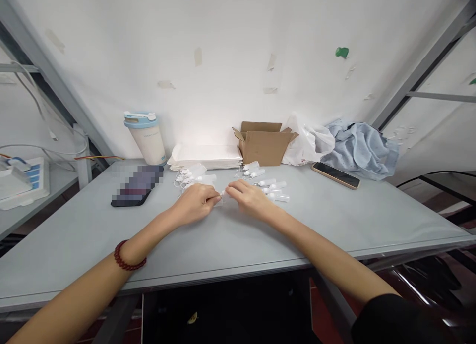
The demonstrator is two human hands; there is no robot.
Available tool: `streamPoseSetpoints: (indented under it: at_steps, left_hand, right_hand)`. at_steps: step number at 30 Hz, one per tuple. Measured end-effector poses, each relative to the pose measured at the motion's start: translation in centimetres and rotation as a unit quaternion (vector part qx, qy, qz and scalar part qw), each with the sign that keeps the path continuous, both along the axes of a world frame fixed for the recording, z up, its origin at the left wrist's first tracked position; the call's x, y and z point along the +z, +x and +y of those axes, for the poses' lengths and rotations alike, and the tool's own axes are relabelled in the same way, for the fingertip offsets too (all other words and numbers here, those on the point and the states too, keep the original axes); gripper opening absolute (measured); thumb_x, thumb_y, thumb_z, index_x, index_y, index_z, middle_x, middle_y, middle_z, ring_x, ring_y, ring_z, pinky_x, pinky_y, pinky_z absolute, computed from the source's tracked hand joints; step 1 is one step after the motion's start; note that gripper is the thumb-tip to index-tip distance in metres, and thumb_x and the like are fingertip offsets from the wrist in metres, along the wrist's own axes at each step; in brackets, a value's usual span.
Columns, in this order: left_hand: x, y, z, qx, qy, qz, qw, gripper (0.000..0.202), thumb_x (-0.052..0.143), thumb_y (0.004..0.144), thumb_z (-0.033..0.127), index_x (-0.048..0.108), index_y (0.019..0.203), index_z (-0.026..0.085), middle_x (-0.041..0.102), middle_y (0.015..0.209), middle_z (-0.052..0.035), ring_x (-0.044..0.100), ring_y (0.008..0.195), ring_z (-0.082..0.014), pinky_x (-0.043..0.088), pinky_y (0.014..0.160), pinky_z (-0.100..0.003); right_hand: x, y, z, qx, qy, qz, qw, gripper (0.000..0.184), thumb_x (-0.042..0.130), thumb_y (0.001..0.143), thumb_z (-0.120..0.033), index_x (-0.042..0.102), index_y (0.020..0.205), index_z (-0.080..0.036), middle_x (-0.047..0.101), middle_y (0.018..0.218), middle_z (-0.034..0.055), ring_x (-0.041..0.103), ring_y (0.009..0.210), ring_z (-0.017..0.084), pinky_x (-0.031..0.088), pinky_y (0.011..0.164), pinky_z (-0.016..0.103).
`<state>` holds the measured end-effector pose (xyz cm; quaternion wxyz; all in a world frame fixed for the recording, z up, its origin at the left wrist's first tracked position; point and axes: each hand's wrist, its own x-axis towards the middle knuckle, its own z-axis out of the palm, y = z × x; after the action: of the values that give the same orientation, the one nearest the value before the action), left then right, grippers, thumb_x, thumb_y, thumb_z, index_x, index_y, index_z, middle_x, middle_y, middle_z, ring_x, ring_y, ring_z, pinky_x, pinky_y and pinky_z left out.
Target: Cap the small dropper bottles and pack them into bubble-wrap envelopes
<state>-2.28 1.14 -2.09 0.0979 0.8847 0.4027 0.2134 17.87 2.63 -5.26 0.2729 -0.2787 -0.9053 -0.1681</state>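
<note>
Close together over the middle of the table, my left hand [196,203] and my right hand [250,199] are both closed, their fingertips pinching at one small clear plastic bottle with a white cap [223,193]. Most of that bottle is hidden by the fingers. Behind my left hand lies a bunch of similar white-capped bottles [195,171], some with thin loops. More of the small bottles [278,197] lie on their sides beyond and to the right of my right hand.
A grey table [230,245] runs along a white wall. At its back stand a tumbler [147,141], stacked white sheets [208,157], an open cardboard box [264,148], a white plastic bag [307,143] and a blue cloth [360,148]. Phones lie left [137,188] and right [335,175].
</note>
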Motion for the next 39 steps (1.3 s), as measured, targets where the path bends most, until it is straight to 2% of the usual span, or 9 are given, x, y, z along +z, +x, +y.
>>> streamPoseSetpoints:
  at_steps: [3, 6, 13, 21, 27, 30, 32, 35, 39]
  left_hand:
    - [0.6, 0.3, -0.2, 0.007, 0.028, -0.045, 0.999, 0.03, 0.043, 0.087, 0.024, 0.059, 0.063, 0.016, 0.056, 0.057, 0.0002, 0.044, 0.053, -0.0111, 0.032, 0.055, -0.025]
    - [1.1, 0.5, -0.5, 0.017, 0.027, -0.097, 0.995, 0.026, 0.044, 0.088, 0.027, 0.067, 0.08, 0.017, 0.064, 0.067, -0.0008, 0.048, 0.056, -0.0113, 0.036, 0.056, -0.024]
    - [0.7, 0.5, -0.5, 0.055, 0.032, -0.117, 0.991, 0.024, 0.049, 0.085, 0.029, 0.066, 0.095, 0.015, 0.067, 0.072, -0.0017, 0.053, 0.06, -0.0122, 0.041, 0.059, -0.024]
    - [0.8, 0.5, -0.7, 0.043, 0.06, -0.132, 0.989, 0.021, 0.047, 0.086, 0.026, 0.064, 0.081, 0.016, 0.067, 0.073, -0.002, 0.051, 0.059, -0.0113, 0.039, 0.056, -0.023]
    - [0.8, 0.6, -0.6, 0.042, 0.035, -0.115, 0.992, 0.021, 0.047, 0.086, 0.026, 0.064, 0.081, 0.015, 0.067, 0.073, -0.0021, 0.053, 0.061, -0.0117, 0.039, 0.057, -0.023]
    - [1.2, 0.2, -0.3, 0.042, 0.026, -0.11, 0.993, 0.023, 0.046, 0.085, 0.028, 0.065, 0.081, 0.016, 0.067, 0.073, -0.0021, 0.054, 0.063, -0.0125, 0.039, 0.057, -0.024]
    - [1.8, -0.3, 0.0, 0.065, 0.023, -0.115, 0.991, 0.023, 0.048, 0.084, 0.03, 0.066, 0.08, 0.016, 0.068, 0.074, -0.0025, 0.055, 0.064, -0.0133, 0.04, 0.058, -0.024]
    - [2.7, -1.8, 0.8, 0.135, 0.035, -0.124, 0.982, 0.022, 0.05, 0.081, 0.032, 0.066, 0.077, 0.017, 0.07, 0.079, -0.0036, 0.057, 0.068, -0.0152, 0.041, 0.061, -0.025]
    - [3.8, -3.8, 1.6, 0.192, 0.007, -0.108, 0.976, 0.023, 0.054, 0.078, 0.035, 0.068, 0.075, 0.018, 0.071, 0.082, -0.0037, 0.06, 0.074, -0.0181, 0.043, 0.064, -0.026]
  right_hand:
    - [0.9, 0.3, 0.4, 0.017, -0.057, 0.075, 0.995, 0.019, 0.04, 0.086, -0.006, 0.053, 0.094, -0.018, 0.061, 0.094, 0.0087, 0.055, 0.087, 0.018, 0.044, 0.064, 0.026]
    - [1.7, 0.7, 0.6, 0.033, -0.076, 0.126, 0.989, 0.016, 0.041, 0.089, -0.011, 0.053, 0.097, -0.018, 0.061, 0.094, 0.0091, 0.056, 0.09, 0.019, 0.047, 0.069, 0.028]
    - [1.9, 1.0, 0.7, 0.019, -0.087, 0.131, 0.987, 0.016, 0.042, 0.089, -0.013, 0.054, 0.099, -0.018, 0.062, 0.095, 0.0098, 0.058, 0.091, 0.019, 0.049, 0.073, 0.031]
    - [2.0, 0.8, 0.1, 0.031, -0.09, 0.121, 0.988, 0.016, 0.041, 0.09, -0.013, 0.054, 0.098, -0.017, 0.062, 0.095, 0.0108, 0.057, 0.09, 0.02, 0.05, 0.071, 0.031]
    - [1.7, 0.6, 0.1, 0.033, -0.111, 0.112, 0.987, 0.016, 0.043, 0.089, -0.012, 0.054, 0.099, -0.017, 0.062, 0.095, 0.01, 0.058, 0.091, 0.019, 0.049, 0.073, 0.031]
    - [1.6, 0.6, 0.3, 0.02, -0.132, 0.1, 0.986, 0.018, 0.045, 0.089, -0.016, 0.053, 0.106, -0.016, 0.062, 0.099, 0.011, 0.058, 0.09, 0.02, 0.049, 0.072, 0.031]
    - [1.7, 1.0, 0.7, -0.003, -0.156, 0.102, 0.983, 0.025, 0.048, 0.089, -0.019, 0.049, 0.114, -0.017, 0.062, 0.104, 0.0111, 0.059, 0.089, 0.019, 0.049, 0.07, 0.032]
    - [2.0, 2.2, 1.7, -0.045, -0.183, 0.119, 0.975, 0.034, 0.05, 0.087, -0.018, 0.044, 0.121, -0.019, 0.061, 0.108, 0.01, 0.059, 0.088, 0.018, 0.048, 0.072, 0.032]
    - [2.9, 4.1, 3.0, -0.1, -0.175, 0.136, 0.97, 0.025, 0.052, 0.084, -0.014, 0.053, 0.109, -0.016, 0.062, 0.103, 0.0095, 0.058, 0.09, 0.019, 0.045, 0.072, 0.031]
